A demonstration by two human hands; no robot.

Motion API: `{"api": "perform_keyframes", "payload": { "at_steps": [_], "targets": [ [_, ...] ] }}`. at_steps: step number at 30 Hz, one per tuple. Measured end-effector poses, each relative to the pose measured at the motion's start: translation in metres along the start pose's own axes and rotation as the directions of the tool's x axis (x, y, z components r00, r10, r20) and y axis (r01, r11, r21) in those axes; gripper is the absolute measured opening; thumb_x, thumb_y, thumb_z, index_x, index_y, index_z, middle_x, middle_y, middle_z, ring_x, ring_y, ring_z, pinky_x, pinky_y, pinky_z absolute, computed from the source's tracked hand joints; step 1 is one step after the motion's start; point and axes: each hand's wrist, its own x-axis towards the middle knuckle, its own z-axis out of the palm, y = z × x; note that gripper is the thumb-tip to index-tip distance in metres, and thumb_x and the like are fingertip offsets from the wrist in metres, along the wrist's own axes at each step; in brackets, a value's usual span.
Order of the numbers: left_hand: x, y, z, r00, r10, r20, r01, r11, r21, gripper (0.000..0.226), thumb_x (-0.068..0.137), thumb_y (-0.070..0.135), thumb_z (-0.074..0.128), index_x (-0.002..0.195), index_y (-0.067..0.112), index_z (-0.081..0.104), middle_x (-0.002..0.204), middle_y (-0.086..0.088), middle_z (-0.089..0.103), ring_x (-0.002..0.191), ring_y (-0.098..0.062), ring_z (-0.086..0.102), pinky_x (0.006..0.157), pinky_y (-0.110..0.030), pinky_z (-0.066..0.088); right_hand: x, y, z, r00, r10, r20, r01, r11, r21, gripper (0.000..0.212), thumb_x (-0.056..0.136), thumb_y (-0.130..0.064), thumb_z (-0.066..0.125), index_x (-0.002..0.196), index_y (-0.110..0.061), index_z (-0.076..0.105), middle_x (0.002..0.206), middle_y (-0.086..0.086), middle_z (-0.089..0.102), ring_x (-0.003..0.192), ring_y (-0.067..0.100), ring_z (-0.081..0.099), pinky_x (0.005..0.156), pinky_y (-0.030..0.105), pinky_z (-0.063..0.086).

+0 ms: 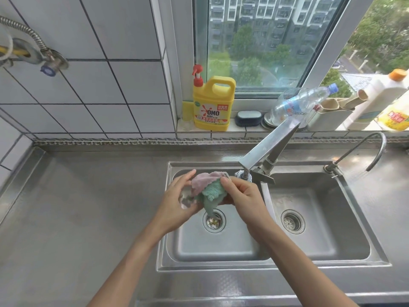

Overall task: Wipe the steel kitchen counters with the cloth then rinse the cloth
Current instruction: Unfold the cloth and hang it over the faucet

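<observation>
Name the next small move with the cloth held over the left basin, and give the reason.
Probably shift the pink and green cloth right, under the steel tap spout: both the left hand and right hand grip it just left of the spout.

- left steel counter (pixel 77 196) is wide open, nothing sitting on it
- big faucet (pixel 265 149) hangs over the divider, crowding the back of the left basin (pixel 212 247)
- small tap (pixel 363 151) guards the right basin's (pixel 321 235) far corner
- windowsill is packed: yellow detergent jug (pixel 211 105), brush (pixel 247 118), plastic bottle (pixel 303 105)
</observation>
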Motion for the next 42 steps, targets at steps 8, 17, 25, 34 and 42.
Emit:
{"api": "perform_keyframes", "payload": {
  "at_steps": [8,17,25,34,42],
  "targets": [
    [0.003,0.013,0.007,1.000,-0.011,0.007,0.012,0.947,-0.321,0.023,0.096,0.002,0.066,0.117,0.011,0.071,0.111,0.004,0.078,0.104,-0.010,0.071,0.094,-0.033,0.055,0.009,-0.027,0.007,0.991,0.068,0.119,-0.090,0.976,0.196,0.032,0.108,-0.028,0.055,0.112,-0.004,0.076,0.106,0.021,0.079,0.092,0.032,0.079,0.080,0.037,0.066],
    [-0.016,0.033,0.011,0.915,-0.356,0.191,0.366,0.528,-0.767,0.059,0.110,0.030,0.024,0.108,0.031,0.083,0.111,-0.001,0.081,0.099,-0.016,0.073,0.077,-0.026,0.058,0.017,-0.037,0.010,0.999,-0.039,0.020,0.042,0.987,-0.154,0.018,0.101,-0.009,0.065,0.115,-0.006,0.074,0.104,0.000,0.078,0.093,0.009,0.073,0.079,0.020,0.056],
    [-0.013,0.037,0.003,0.912,-0.384,0.147,0.370,0.610,-0.701,0.051,0.111,0.029,0.030,0.108,0.015,0.079,0.111,-0.010,0.080,0.101,-0.021,0.075,0.085,-0.034,0.060,0.012,-0.021,0.011,0.973,0.219,0.068,-0.183,0.921,-0.345,0.057,0.101,-0.044,0.064,0.077,0.007,0.056,0.074,0.004,0.048,0.073,0.013,0.044,0.069,0.031,0.034],
    [-0.007,0.027,-0.020,0.834,-0.531,-0.150,0.294,0.658,-0.694,0.031,0.102,0.033,0.063,0.080,0.017,0.075,0.068,-0.002,0.071,0.055,-0.019,0.063,0.048,-0.026,0.054,0.014,-0.012,0.011,0.998,0.011,-0.054,-0.016,0.996,-0.087,0.014,0.104,-0.016,0.063,0.102,-0.007,0.073,0.080,0.002,0.077,0.069,0.012,0.071,0.058,0.026,0.058],
    [-0.018,0.024,-0.022,0.932,-0.351,0.090,0.327,0.706,-0.629,0.049,0.094,0.062,0.063,0.134,0.033,0.066,0.114,-0.008,0.079,0.091,-0.021,0.077,0.072,-0.030,0.061,0.013,-0.013,0.017,0.991,-0.028,-0.134,0.007,0.988,-0.155,0.021,0.110,-0.030,0.050,0.102,-0.014,0.061,0.065,-0.006,0.056,0.059,0.013,0.049,0.052,0.028,0.039]
  ]
}}
